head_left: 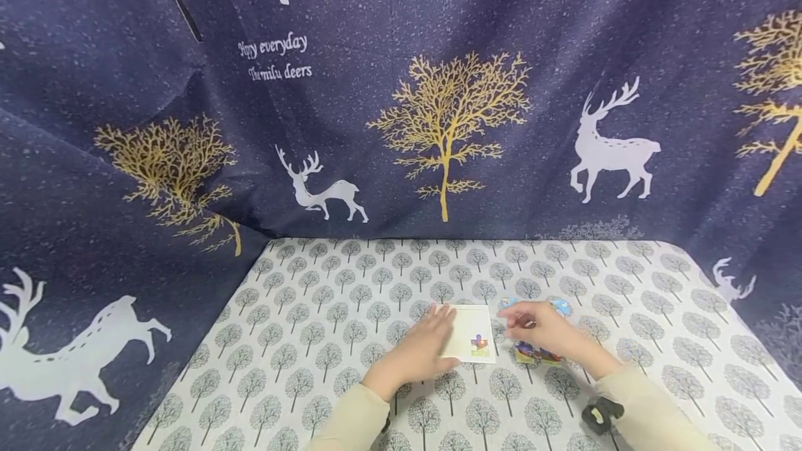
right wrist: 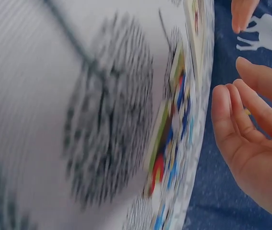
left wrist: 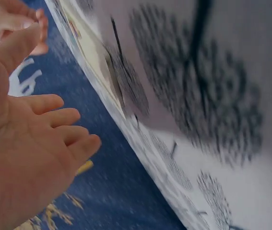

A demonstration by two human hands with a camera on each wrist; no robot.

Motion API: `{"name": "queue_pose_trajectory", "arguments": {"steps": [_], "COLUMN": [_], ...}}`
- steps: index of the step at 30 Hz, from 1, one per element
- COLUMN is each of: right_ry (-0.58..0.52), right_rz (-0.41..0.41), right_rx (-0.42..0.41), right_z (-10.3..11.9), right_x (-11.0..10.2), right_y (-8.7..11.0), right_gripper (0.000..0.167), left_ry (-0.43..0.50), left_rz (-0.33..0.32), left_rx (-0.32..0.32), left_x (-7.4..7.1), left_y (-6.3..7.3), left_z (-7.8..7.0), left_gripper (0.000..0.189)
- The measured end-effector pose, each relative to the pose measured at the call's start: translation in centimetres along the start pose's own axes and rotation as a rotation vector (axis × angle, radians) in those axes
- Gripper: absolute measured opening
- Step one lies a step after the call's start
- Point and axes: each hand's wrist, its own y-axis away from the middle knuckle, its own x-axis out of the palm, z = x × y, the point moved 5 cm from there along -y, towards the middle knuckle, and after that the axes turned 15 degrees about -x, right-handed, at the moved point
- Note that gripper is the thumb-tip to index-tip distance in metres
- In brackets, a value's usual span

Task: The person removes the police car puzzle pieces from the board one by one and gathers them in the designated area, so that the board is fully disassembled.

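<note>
A shallow cream puzzle tray [head_left: 466, 320] lies flat on the cloth. One colourful jigsaw piece [head_left: 480, 345] with a red and purple pattern sits in its near right corner. My left hand [head_left: 421, 346] is spread over the tray's left side, fingers nearly straight, gripping nothing. To the right of the tray, my right hand [head_left: 544, 326] hovers over loose jigsaw pieces [head_left: 528, 352], its fingers loosely bent and holding nothing. In the right wrist view, the same pieces [right wrist: 159, 136] lie below the right hand [right wrist: 258, 127]. The right hand partly hides them in the head view.
Light blue pieces [head_left: 562, 306] lie behind the right hand. The table is covered by a white cloth [head_left: 351, 298] printed with grey trees. A dark blue curtain [head_left: 388, 124] with deer and trees hangs right behind the table.
</note>
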Motion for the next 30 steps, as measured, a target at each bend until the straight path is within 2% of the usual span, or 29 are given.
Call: {"name": "queue_pose_trajectory", "arguments": {"steps": [4, 9, 13, 19, 30], "right_ry": [-0.018, -0.087, -0.08, -0.027, 0.049], "right_rz": [0.038, 0.056, 0.06, 0.059, 0.067], "right_rx": [-0.01, -0.023, 0.01, 0.051, 0.039], "right_z": [0.3, 0.5, 0.2, 0.0, 0.5], "right_x": [1.3, 2.8, 3.7, 4.3, 4.7], "right_y": [-0.9, -1.6, -1.8, -1.8, -1.9], "right_gripper": [0.037, 0.04, 0.044, 0.048, 0.038], "left_ry": [0.044, 0.107, 0.11, 0.088, 0.062], "left_rz": [0.032, 0.125, 0.162, 0.184, 0.185], "left_rx": [-0.075, -0.137, -0.142, -0.158, -0.181], "left_x": [-0.4, -0.7, -0.8, -0.3, -0.2], "left_y": [-0.8, -1.5, -1.9, -2.5, -2.4], "left_z": [1.7, 2.9, 3.4, 3.9, 4.0], "left_gripper": [0.088, 0.096, 0.1, 0.103, 0.103]}}
